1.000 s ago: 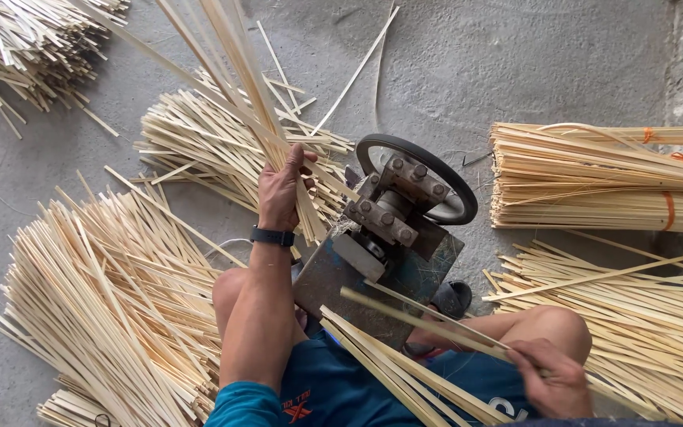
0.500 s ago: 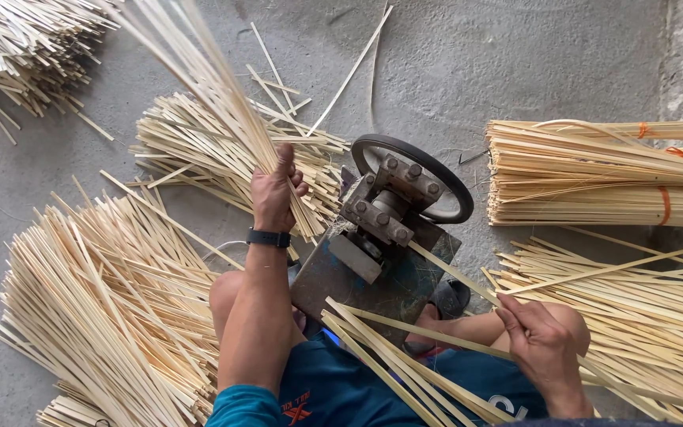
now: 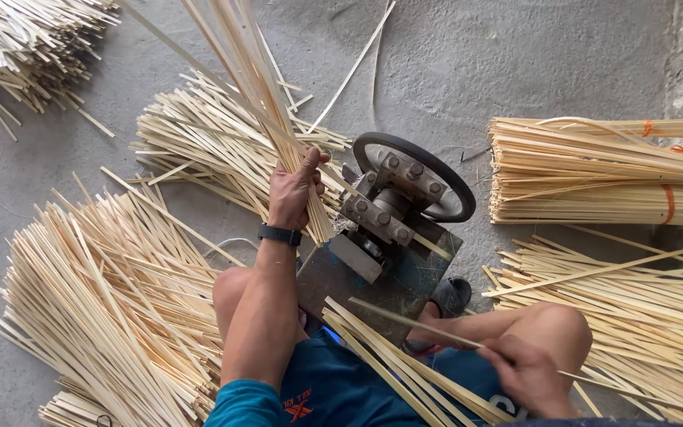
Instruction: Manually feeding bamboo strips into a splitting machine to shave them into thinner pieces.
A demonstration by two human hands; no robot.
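Observation:
My left hand point(image 3: 294, 188), with a black band on the wrist, grips a fistful of thin bamboo strips point(image 3: 243, 71) held upright and leaning to the upper left, just left of a small metal machine point(image 3: 385, 237) with a black wheel. My right hand point(image 3: 527, 372) rests near my right knee, fingers pinched on a single long bamboo strip point(image 3: 413, 323) that points toward the machine. Several more strips point(image 3: 393, 372) lie across my lap.
Loose strip piles lie on the concrete floor at the left point(image 3: 104, 300), the upper middle point(image 3: 215, 150), the top left corner point(image 3: 25, 39) and the right point(image 3: 642, 316). A bundle tied with orange bands point(image 3: 602, 170) sits at the right. A black sandal point(image 3: 452, 294) is beside the machine.
My right hand has pulled back from the machine toward my right knee, drawing one strip with it. My left hand keeps its bundle upright by the machine.

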